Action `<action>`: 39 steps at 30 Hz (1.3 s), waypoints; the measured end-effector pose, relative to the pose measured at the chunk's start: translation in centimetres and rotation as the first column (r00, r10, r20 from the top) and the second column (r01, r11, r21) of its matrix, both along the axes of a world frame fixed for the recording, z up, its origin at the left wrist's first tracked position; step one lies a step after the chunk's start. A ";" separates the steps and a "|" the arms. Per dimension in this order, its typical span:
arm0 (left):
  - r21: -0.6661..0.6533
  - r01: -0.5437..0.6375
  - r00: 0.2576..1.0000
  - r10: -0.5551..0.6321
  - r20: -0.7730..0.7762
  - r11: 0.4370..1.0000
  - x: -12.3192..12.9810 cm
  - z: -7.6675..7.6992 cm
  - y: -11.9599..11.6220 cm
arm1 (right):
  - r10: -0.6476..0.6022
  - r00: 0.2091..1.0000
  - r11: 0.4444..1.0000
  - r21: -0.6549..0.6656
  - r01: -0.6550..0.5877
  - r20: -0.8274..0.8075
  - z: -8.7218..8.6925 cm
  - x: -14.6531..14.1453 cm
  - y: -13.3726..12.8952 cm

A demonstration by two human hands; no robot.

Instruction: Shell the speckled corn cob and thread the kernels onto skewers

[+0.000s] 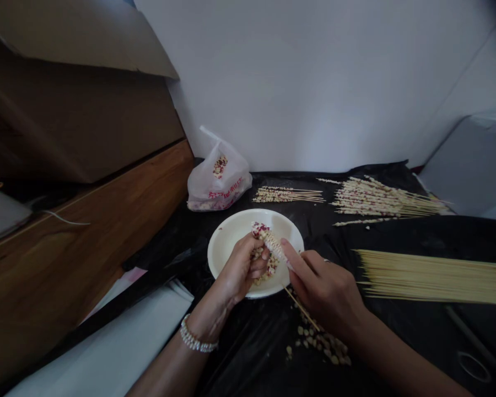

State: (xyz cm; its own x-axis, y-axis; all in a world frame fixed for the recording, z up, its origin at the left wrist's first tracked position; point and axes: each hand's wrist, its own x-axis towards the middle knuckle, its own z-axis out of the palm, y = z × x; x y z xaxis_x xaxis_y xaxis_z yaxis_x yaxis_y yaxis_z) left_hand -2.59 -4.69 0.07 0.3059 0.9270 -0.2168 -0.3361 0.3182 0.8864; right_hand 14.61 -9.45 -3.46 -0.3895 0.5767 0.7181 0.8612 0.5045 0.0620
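A partly stripped corn cob (274, 243), pale with red kernels at its upper end, is held slanted above a white bowl (218, 242). My left hand (246, 262) is closed around its upper end. My right hand (320, 278) is closed at the lower end, thumb lying along it. A thin wooden stick (301, 309) slants out beneath my right hand; how it is held, or whether it joins the cob, is hidden. Loose red and cream kernels (268, 270) lie in the bowl. More pale kernels (326, 344) are scattered below my right hand.
Behind the bowl stands a white plastic bag (219, 187) of kernels. Kernel-covered skewers lie in a small bundle (287, 194) and a larger pile (380, 198). Bare sticks (434, 275) lie right, on black plastic sheeting (248, 353). A cardboard box (86, 110) stands left.
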 end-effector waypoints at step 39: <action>-0.088 0.081 0.997 -0.081 0.011 0.993 -0.2 0.1 0.1 | -0.007 0.997 0.993 0.121 -0.003 0.079 0.6 0.2 -0.1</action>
